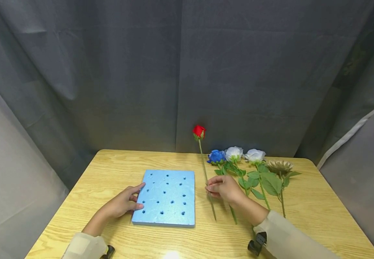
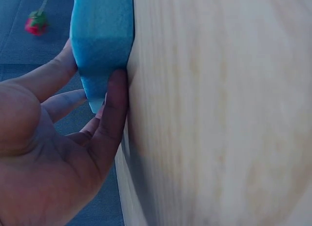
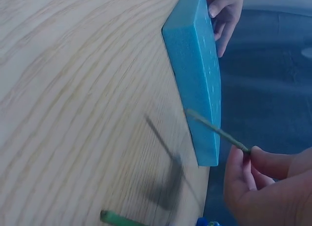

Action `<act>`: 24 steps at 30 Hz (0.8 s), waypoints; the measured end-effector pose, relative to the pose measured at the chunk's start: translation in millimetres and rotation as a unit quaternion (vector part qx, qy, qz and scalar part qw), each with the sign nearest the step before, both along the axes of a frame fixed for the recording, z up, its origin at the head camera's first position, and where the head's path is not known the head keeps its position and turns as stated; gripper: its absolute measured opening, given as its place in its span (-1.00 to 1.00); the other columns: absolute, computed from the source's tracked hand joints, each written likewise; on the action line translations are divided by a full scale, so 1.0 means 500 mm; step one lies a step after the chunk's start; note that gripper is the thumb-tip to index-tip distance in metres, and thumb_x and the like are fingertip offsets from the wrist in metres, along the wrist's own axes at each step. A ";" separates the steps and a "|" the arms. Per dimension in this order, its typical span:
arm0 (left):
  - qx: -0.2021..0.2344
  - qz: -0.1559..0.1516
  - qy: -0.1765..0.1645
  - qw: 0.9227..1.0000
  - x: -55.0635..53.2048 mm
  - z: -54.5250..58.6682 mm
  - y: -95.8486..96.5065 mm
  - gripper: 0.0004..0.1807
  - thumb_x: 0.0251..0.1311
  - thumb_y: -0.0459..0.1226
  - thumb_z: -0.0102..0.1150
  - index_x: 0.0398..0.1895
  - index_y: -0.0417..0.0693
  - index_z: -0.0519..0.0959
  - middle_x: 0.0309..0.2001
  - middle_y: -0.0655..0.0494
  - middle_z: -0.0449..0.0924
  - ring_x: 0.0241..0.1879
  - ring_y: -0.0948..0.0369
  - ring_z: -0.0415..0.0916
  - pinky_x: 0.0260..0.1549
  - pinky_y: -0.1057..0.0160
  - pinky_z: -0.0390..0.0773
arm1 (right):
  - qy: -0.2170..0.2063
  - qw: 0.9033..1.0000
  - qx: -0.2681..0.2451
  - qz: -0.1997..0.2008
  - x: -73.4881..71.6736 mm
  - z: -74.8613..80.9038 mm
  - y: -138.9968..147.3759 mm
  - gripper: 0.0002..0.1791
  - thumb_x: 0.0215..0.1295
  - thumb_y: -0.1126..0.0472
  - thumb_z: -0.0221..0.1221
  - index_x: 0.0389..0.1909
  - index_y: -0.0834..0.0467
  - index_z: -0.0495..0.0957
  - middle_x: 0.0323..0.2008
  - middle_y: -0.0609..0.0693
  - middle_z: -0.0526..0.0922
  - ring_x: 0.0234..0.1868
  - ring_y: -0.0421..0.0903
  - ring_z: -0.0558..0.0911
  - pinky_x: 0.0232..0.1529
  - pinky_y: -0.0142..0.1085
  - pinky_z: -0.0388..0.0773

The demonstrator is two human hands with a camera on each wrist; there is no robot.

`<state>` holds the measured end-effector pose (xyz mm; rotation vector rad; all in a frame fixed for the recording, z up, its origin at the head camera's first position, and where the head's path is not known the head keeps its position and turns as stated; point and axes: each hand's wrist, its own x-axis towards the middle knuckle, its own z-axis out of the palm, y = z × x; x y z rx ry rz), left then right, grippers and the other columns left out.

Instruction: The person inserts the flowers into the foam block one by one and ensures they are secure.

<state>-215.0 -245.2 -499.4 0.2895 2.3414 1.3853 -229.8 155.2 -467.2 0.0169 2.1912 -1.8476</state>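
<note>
Altogether, five artificial flowers showed: one red rose (image 1: 199, 131), one blue flower (image 1: 217, 156), two white flowers (image 1: 234, 153) and one gold-brown flower (image 1: 280, 167). With them was one blue foam block (image 1: 165, 198), and two hands were at work.

The left hand (image 1: 122, 201) gripped the block's left edge between thumb and fingers. The right hand (image 1: 225, 189), just to the right of the block, pinched the red rose's thin stem between thumb and fingertips. That rose leaned, its bloom beyond the block's far edge and its stem's lower end to the block's right; in the right wrist view the stem stood clear of its own shadow.

Farther right of the block lay the other four, blooms on the far side and stems toward the person: blue, then white, white and gold-brown, with green leaves (image 1: 272, 184) crowded among them.

More than a dozen small dark holes dotted the block's top, and the rose's stem was outside all of them.

Beneath the block, which lay flat, spread a desk (image 1: 115, 165) of pale wood grain, with a bright glare on the block's near side. A dark grey curtain (image 1: 141, 72) hung behind the block, and paler cloth (image 1: 12, 162) hung well out to its left and right. Both sleeves (image 1: 84, 246) were beige.
</note>
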 end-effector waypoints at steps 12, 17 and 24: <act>0.004 0.002 0.001 1.000 0.000 -0.002 -0.001 -0.08 0.29 -0.37 0.36 0.64 -0.15 0.10 0.14 -0.29 0.30 -0.23 0.11 0.59 -0.32 0.19 0.71 | 0.036 0.999 -0.005 0.004 -0.010 0.025 -0.033 -0.87 0.42 0.46 0.21 -0.09 0.44 0.61 -0.14 0.29 0.73 -0.15 0.05 0.78 -0.09 -0.11 0.74; -0.005 0.012 0.003 1.000 -0.002 -0.005 -0.002 -0.09 0.29 -0.35 0.37 0.64 -0.08 0.13 0.16 -0.25 0.31 -0.20 0.11 0.58 -0.30 0.20 0.70 | 0.058 0.998 -0.012 0.001 -0.023 0.040 -0.052 -0.89 0.41 0.49 0.22 -0.11 0.45 0.61 -0.19 0.26 0.75 -0.14 0.12 0.78 -0.10 -0.09 0.75; -0.015 0.014 0.014 1.000 -0.003 -0.007 -0.002 -0.12 0.30 -0.32 0.37 0.63 -0.06 0.16 0.16 -0.23 0.34 -0.20 0.12 0.56 -0.29 0.22 0.68 | 0.082 0.996 -0.037 0.003 -0.039 0.060 -0.088 -0.87 0.37 0.48 0.26 -0.12 0.46 0.60 -0.17 0.32 0.73 -0.13 0.14 0.78 0.00 0.02 0.71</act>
